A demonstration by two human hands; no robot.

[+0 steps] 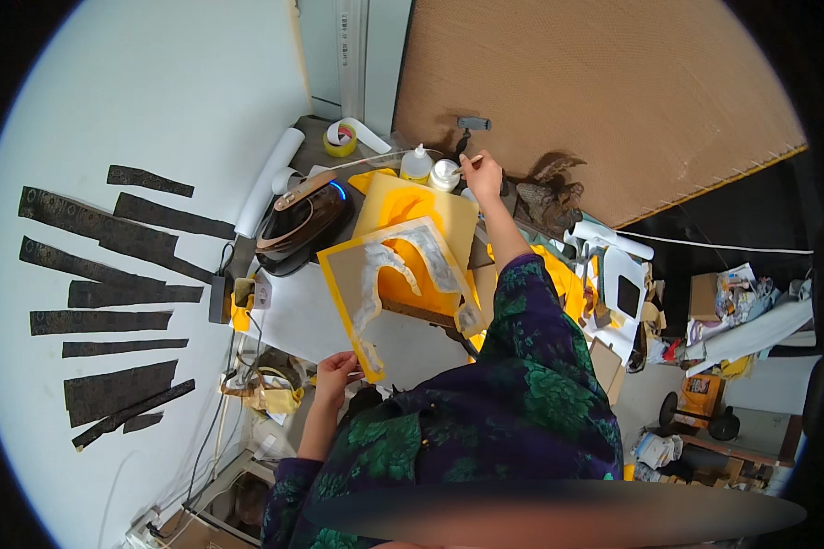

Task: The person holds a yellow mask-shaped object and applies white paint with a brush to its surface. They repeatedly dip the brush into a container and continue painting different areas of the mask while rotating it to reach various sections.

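My right hand (483,176) reaches to the back of the table, its fingers closed round a thin pale-handled brush (468,165). The brush's tip points down at the mouth of a white open jar (443,177); its bristles are too small to make out. At the near side my left hand (335,373) pinches the lower corner of a yellow-edged grey panel (343,274). White smears run along the panel's curved cut-out. The panel leans tilted against a cream foam-like block (462,215), and bright yellow cloth (403,297) shows through the opening.
Left of the block stands a dark steam iron (304,224) with a blue light. A squeeze bottle (417,165) adjoins the jar. Behind are tape rolls (340,139) and a brown board (595,101). Dark fabric strips (101,220) hang on the left wall. Yellow scraps (558,284) lie rightward.
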